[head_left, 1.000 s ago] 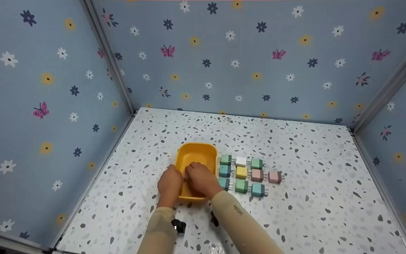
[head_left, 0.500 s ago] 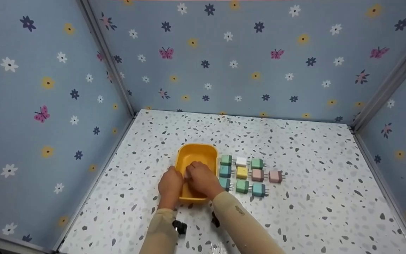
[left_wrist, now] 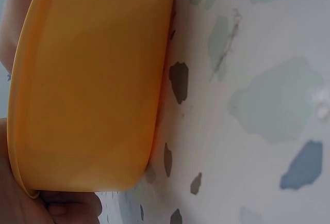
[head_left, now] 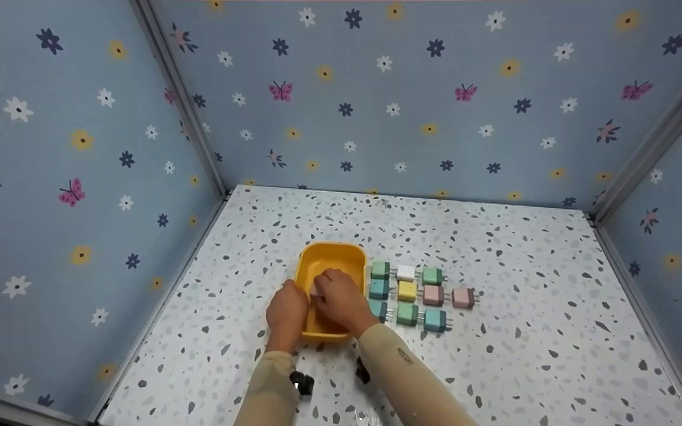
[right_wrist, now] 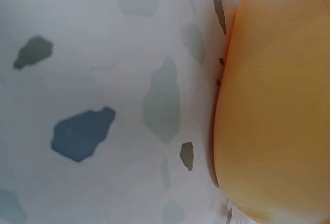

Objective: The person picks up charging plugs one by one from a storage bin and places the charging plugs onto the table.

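In the head view, a yellow-orange plastic bin [head_left: 341, 255] stands upright on the speckled tabletop. My left hand [head_left: 286, 310] grips its left rim, and the left wrist view shows fingers [left_wrist: 77, 207] curled beneath the lip. Reaching inside over the near part of the bin, my right hand [head_left: 341, 299] pinches a small pale block [head_left: 316, 289], mostly covered by the fingers. Right of the bin lie several plug chargers in rows, among them a white one [head_left: 405, 273], a yellow one [head_left: 407, 290] and a pink one [head_left: 463, 297]. The right wrist view shows mainly the bin's outer wall [right_wrist: 273, 105].
Green chargers [head_left: 407, 314] and blue chargers [head_left: 435, 320] lie close to the right forearm, prongs pointing right. A clear, shiny item [head_left: 367, 417] lies at the near edge between the forearms. Flower-patterned panels [head_left: 388, 118] enclose the table at the back and sides.
The right hand's fingers have shifted slightly, and a little more of the pale block shows beside them. The left hand, bin and chargers stay in place.
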{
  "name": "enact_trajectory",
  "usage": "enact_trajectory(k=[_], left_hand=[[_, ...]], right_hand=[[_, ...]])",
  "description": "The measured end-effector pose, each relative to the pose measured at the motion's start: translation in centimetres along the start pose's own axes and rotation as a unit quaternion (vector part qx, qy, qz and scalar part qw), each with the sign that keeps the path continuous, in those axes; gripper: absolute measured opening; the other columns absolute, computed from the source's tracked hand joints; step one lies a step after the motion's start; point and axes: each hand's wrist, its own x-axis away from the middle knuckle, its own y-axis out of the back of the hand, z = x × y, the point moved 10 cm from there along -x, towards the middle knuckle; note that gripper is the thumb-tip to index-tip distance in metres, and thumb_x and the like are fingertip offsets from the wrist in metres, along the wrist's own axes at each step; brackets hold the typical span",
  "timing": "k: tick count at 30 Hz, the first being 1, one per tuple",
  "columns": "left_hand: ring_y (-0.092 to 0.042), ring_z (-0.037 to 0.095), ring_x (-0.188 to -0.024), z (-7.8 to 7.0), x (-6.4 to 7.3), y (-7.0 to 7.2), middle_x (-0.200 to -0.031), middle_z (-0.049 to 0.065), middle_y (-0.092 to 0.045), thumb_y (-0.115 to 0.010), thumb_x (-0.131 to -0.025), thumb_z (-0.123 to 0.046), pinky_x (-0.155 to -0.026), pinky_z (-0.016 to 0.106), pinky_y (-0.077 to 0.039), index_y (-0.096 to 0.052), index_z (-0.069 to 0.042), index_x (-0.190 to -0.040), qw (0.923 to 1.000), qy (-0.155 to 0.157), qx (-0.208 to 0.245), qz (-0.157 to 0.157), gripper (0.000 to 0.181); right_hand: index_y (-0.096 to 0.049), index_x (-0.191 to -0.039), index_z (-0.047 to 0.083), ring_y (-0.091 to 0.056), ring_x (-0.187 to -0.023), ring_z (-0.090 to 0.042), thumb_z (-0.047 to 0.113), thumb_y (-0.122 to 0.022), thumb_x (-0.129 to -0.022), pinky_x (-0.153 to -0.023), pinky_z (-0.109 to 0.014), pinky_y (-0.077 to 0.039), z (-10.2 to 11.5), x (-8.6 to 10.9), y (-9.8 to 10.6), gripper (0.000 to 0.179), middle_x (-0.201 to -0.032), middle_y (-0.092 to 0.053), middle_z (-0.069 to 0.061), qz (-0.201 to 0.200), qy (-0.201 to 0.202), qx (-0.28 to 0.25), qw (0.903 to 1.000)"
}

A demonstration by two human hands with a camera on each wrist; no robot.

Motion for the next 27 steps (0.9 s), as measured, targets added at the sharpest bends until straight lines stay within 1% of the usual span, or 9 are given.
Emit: enact_trajectory(k=[4, 8, 15, 18, 21, 27], left_hand=[[-0.068, 0.029, -0.079, 0.0, -0.1, 0.0, -0.095, 0.015, -0.070, -0.044, -0.106, -0.022, -0.070, 0.048, -0.053, -0.062, -0.006, -0.107, 1.0000, -0.002, -0.001, -0.005, 0.024], [-0.068, 0.028, -0.079, 0.0, -0.1, 0.0, -0.095, 0.014, -0.070, -0.043, -0.107, -0.022, -0.070, 0.048, -0.054, -0.062, -0.006, -0.107, 1.0000, 0.000, -0.002, -0.002, 0.024], [-0.068, 0.029, -0.080, 0.0, 0.0, 0.1, -0.096, 0.015, -0.071, -0.042, -0.107, -0.022, -0.071, 0.049, -0.053, -0.062, -0.006, -0.109, 1.0000, 0.000, -0.007, -0.001, 0.026], [-0.067, 0.028, -0.078, 0.0, 0.0, 0.1, -0.095, 0.015, -0.071, -0.041, -0.107, -0.022, -0.070, 0.048, -0.053, -0.062, -0.006, -0.108, 1.0000, 0.000, -0.006, -0.002, 0.026], [-0.068, 0.028, -0.077, 0.0, 0.0, 0.2, -0.094, 0.015, -0.070, -0.042, -0.107, -0.022, -0.069, 0.049, -0.053, -0.062, -0.006, -0.107, 1.0000, -0.002, -0.004, -0.004, 0.026], [-0.070, 0.032, -0.084, -0.1, 0.0, 0.2, -0.094, 0.016, -0.071, -0.044, -0.106, -0.021, -0.071, 0.051, -0.055, -0.062, -0.006, -0.105, 0.9999, -0.005, -0.008, -0.012, 0.024]], right_hand=[[-0.063, -0.116, 0.016, -0.052, -0.095, -0.017, 0.032, -0.064, -0.101, -0.098, -0.032, -0.049, -0.2, 0.1, 0.1, 0.022, -0.106, -0.058, 0.002, -0.006, -0.010, -0.013, 0.9998], [-0.063, -0.116, 0.016, -0.051, -0.096, -0.017, 0.033, -0.064, -0.100, -0.098, -0.034, -0.048, -0.5, 0.1, 0.3, 0.023, -0.106, -0.057, 0.003, -0.011, -0.020, -0.024, 0.9994], [-0.063, -0.118, 0.016, -0.052, -0.099, -0.016, 0.033, -0.064, -0.100, -0.100, -0.034, -0.048, -0.7, 0.2, 0.5, 0.026, -0.110, -0.057, 0.002, -0.022, -0.031, -0.029, 0.9988], [-0.063, -0.120, 0.015, -0.051, -0.099, -0.016, 0.033, -0.064, -0.100, -0.099, -0.033, -0.048, -0.7, 0.3, 0.8, 0.026, -0.110, -0.057, 0.002, -0.032, -0.035, -0.034, 0.9983], [-0.064, -0.120, 0.015, -0.051, -0.097, -0.017, 0.031, -0.064, -0.099, -0.097, -0.033, -0.048, -0.7, 0.3, 1.2, 0.026, -0.107, -0.056, 0.002, -0.045, -0.034, -0.037, 0.9977], [-0.063, -0.114, 0.016, -0.048, -0.093, -0.016, 0.031, -0.066, -0.098, -0.090, -0.031, -0.046, -0.8, 0.3, 1.5, 0.023, -0.101, -0.053, 0.004, -0.062, -0.036, -0.030, 0.9970]])
